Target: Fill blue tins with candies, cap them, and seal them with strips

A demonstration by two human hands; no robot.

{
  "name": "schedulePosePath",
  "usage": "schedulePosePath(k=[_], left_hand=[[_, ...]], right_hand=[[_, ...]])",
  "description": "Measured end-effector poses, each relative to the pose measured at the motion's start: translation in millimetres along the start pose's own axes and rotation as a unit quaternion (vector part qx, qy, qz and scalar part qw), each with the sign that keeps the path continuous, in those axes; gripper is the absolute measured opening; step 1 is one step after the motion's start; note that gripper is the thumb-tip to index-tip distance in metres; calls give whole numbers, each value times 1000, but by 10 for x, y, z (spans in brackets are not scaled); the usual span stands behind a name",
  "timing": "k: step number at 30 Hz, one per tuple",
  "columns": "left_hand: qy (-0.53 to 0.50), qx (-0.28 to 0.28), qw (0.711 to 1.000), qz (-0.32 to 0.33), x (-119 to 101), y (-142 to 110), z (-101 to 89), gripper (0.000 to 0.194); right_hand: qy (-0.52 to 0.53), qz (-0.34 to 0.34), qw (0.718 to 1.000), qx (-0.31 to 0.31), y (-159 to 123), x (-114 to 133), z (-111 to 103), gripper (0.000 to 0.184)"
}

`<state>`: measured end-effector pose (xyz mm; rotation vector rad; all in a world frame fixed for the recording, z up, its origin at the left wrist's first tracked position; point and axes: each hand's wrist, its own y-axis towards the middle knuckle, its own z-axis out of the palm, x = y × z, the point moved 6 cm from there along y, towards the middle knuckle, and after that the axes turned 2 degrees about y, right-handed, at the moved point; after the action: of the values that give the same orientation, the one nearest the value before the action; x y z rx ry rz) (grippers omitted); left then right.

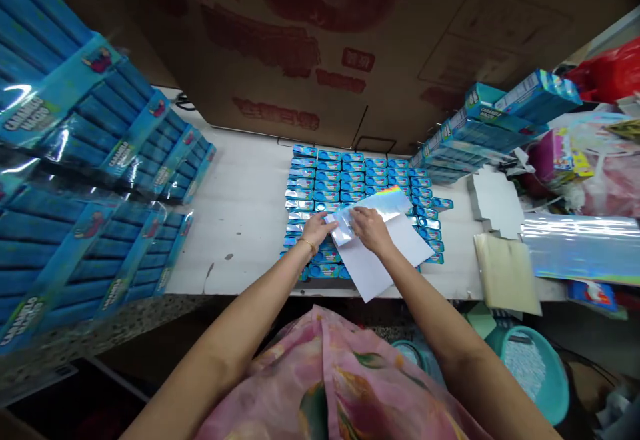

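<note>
Several rows of small blue boxes [350, 173] lie flat on the white tabletop [245, 213]. On top of them rests a white sheet [387, 253] with a shiny holographic film [377, 207] over its far end. My left hand [316, 230] pinches the film's near left corner, fingers closed on it. My right hand [367, 227] presses on the film and sheet beside it, fingers curled together over the film's edge.
Wrapped packs of blue boxes [90, 180] are stacked at the left, more blue packs [480, 133] at the back right. A large cardboard box [350, 47] stands behind. A roll of holographic film [580, 247], folded card [505, 270] and a teal basin [535, 367] sit at the right.
</note>
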<state>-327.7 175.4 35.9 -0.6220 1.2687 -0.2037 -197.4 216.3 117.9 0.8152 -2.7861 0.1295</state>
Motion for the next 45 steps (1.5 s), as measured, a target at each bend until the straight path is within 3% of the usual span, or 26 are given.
schedulePosePath(k=[5, 9, 12, 15, 18, 22, 25, 28, 30, 32, 34, 37, 39, 42, 45], left_hand=[[-21, 4, 1000, 16, 54, 28, 184, 25], [-41, -5, 999, 24, 6, -43, 223, 23], [-41, -4, 999, 22, 4, -47, 248, 22], [-12, -16, 999, 31, 33, 14, 231, 20], [17, -45, 998, 39, 66, 126, 173, 18], [27, -54, 997, 40, 33, 209, 63, 27], [40, -58, 994, 88, -105, 67, -150, 37], [101, -88, 984, 120, -172, -280, -516, 39], [168, -67, 977, 116, -103, -544, -727, 47], [310, -59, 930, 189, -66, -799, -870, 45], [464, -28, 847, 257, 29, -973, -889, 56], [637, 44, 716, 281, 242, -1029, -795, 72], [703, 67, 651, 277, 314, -986, -722, 72], [750, 72, 595, 281, 278, -883, -617, 80], [767, 99, 572, 273, 233, -757, -537, 96]], right_hand=[[-30, -70, 997, -12, -31, 48, 143, 33], [-38, -148, 988, 7, 15, 45, 211, 33], [-28, -153, 988, -12, -28, 26, 171, 30], [-24, -114, 993, -19, -122, 65, -8, 24], [-2, -82, 997, -13, -286, 167, -344, 19], [143, -15, 989, -27, -531, 202, -815, 12], [321, 69, 945, -2, -634, 172, -821, 8], [516, 176, 836, 65, -729, 257, -457, 14], [604, 228, 756, 106, -815, 397, -155, 20], [649, 261, 703, 128, -906, 533, 93, 23], [668, 278, 677, 135, -980, 628, 255, 25], [679, 285, 666, 122, -1025, 682, 338, 26], [676, 286, 670, 111, -1016, 683, 330, 26], [669, 290, 679, 90, -985, 674, 297, 24], [671, 294, 677, 75, -966, 684, 290, 24]])
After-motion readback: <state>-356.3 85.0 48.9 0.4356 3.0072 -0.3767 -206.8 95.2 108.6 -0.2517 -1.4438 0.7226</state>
